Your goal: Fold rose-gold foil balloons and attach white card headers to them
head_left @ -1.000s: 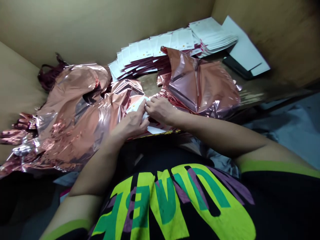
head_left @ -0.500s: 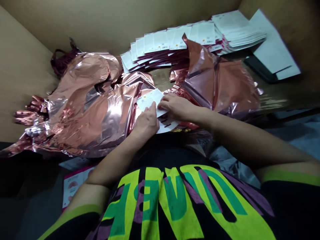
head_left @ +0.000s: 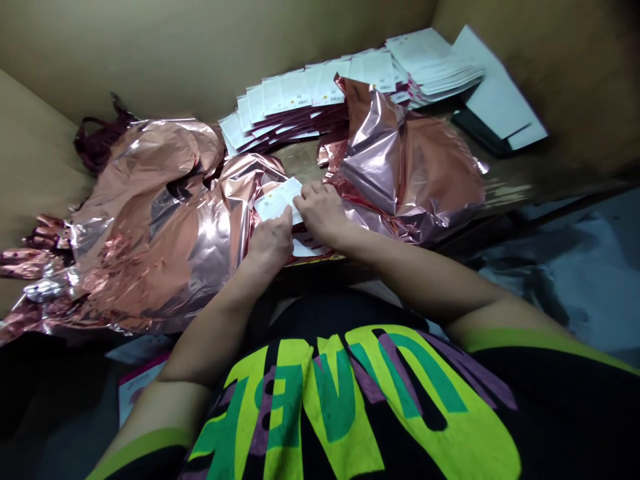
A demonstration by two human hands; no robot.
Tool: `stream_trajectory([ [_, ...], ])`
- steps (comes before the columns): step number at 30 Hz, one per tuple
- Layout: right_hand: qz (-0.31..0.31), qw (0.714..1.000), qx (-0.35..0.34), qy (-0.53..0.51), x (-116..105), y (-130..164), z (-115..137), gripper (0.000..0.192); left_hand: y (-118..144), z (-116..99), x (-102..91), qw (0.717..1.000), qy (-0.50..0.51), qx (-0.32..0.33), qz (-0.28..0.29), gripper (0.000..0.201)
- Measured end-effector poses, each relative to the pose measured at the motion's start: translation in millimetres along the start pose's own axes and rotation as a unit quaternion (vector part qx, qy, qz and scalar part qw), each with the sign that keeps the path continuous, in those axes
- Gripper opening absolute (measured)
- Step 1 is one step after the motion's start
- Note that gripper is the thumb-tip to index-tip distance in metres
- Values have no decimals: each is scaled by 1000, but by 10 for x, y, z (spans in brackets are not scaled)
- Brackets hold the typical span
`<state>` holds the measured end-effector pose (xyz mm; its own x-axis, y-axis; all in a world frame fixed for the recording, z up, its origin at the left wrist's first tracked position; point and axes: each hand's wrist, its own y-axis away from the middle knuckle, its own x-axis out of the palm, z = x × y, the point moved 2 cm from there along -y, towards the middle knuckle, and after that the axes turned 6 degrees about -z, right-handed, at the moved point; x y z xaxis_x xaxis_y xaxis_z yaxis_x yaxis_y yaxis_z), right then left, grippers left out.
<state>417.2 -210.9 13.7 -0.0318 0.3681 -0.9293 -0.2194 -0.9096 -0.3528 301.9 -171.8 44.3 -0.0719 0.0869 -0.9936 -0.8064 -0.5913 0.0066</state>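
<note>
Looking down past my black shirt with its green lettering (head_left: 350,407), I see both of my hands meeting at the near edge of the desk (head_left: 505,187). My left hand (head_left: 270,241) is curled, its fingertips pressing on a small white printed paper card (head_left: 278,199); my right hand (head_left: 323,212) lies just beside it, fingers bent and pinching the same card's right edge. Under them sits a second white card (head_left: 303,250), partly hidden, touching the first.

I judge the card light, thin and fairly stiff, easy to crease, so it is best taken by its edges between thumb and fingertips.

To the left spreads a crumpled rose-gold foil balloon (head_left: 160,227), and to the right a second rose-gold foil sheet (head_left: 405,167); both look feather-light, limp and slippery, likely to crinkle or slide, so a flat palm or a grip at a seam seems safest.

Further back lies a fanned row of white-carded packets (head_left: 295,100), then a stack of white cards (head_left: 435,63), with plain cardboard walls (head_left: 200,47) behind.
</note>
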Motion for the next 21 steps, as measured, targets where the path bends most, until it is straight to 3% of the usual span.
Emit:
stream_trajectory([
  [4, -52, 999, -2, 2, 140, 44, 46, 33, 29, -20, 55, 1000, 18, -17, -6, 57],
  [9, -16, 1000, 17, -13, 178, 87, 62, 33, 5, -121, 160, 994, 24, -76, -72, 71],
  [13, 9, 1000, 2, -20, -8, 50, 90, 31, -129, -111, 145, 992, 28, -112, -59, 42],
  [17, 34, 999, -16, -27, -245, 32, 107, 31, -249, -6, 87, 994, 16, -99, -29, 42],
  [21, 12, 999, -45, -21, -439, 206, 183, 35, -299, 72, 49, 995, -12, -94, -24, 34],
])
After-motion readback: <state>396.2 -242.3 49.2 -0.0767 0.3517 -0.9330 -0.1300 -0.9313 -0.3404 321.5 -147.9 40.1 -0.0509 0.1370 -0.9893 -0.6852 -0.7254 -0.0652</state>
